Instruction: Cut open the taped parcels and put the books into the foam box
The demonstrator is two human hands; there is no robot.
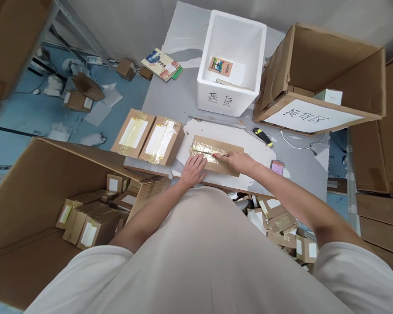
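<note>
- The taped parcel lies flat near the front edge of the grey table, on a white sheet, roughly midway between the table's left and right edges.
- The left hand rests flat on the parcel's near left end, fingers spread and holding nothing, pinning the box down.
- The right hand lies on the parcel's right part with fingers pointing left along the shiny tape seam; they look closed around something thin and dark at the seam (too small to tell whether a blade or pen).
- Judged from this, the step in hand is working along the tape seam on the parcel's top; the next move would call for a steady pull along the seam while the left hand keeps the box from sliding.
- Two more sealed boxes sit side by side toward the table's left edge.
- A yellow-and-black utility knife lies beyond the right hand, well apart from it.
- A white foam box stands at the far edge.
</note>
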